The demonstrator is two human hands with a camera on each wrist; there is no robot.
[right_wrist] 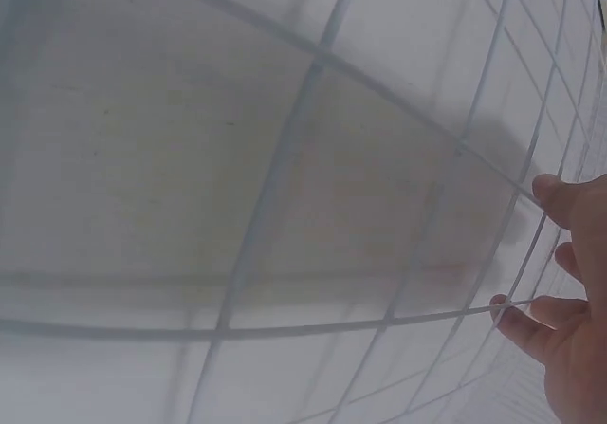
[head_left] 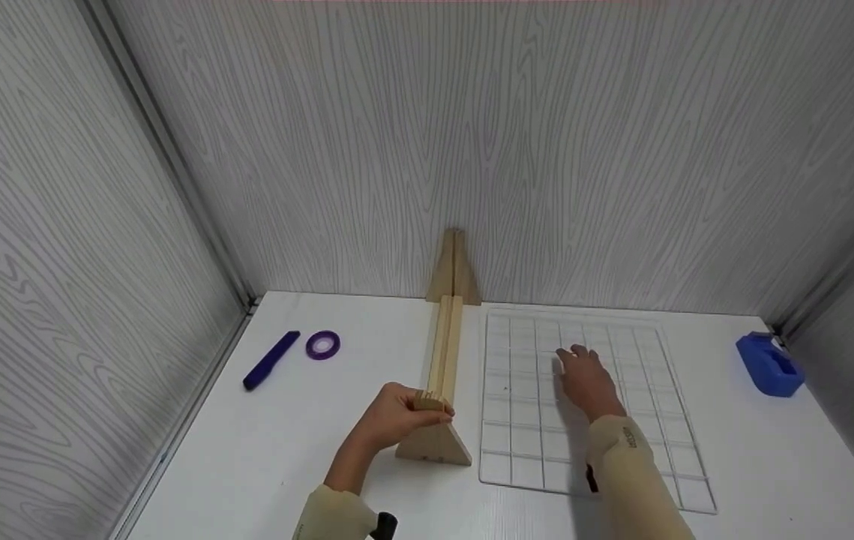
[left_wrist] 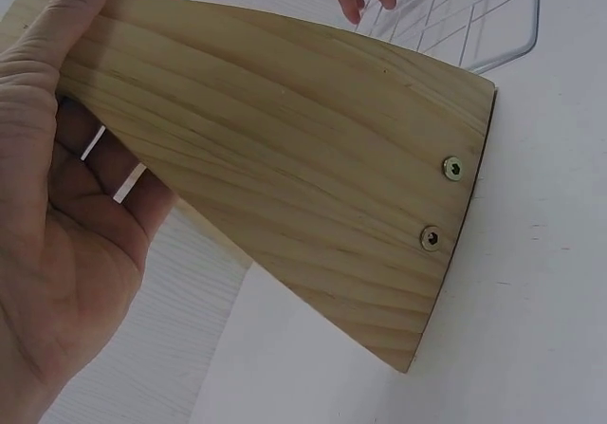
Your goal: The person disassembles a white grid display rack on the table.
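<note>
We see the left hand (head_left: 395, 417) clasped around the near end of a long wooden stand (head_left: 444, 360) — fingers curled over the top of its slats, thumb along the triangular end plate, which the left wrist view shows with two screws (left_wrist: 443, 201) near its edge. The stand runs straight away from us across the white table (head_left: 307, 442) to the back wall, where its far triangular foot rests. Just to its right lies a white wire grid panel (head_left: 644, 420), flat on the table and close beside the stand without touching it, as far as we can tell. The right hand (head_left: 585, 381) rests on that grid with fingers stretched out and relaxed — the right wrist view shows the fingertips (right_wrist: 517, 320) touching the wires, gripping nothing. To the far left sit a purple pen-like tool (head_left: 271, 360) and a purple tape roll (head_left: 322, 345), just beside each other. A blue tape dispenser (head_left: 769, 364) stands near the right corner, well apart from both hands.
</note>
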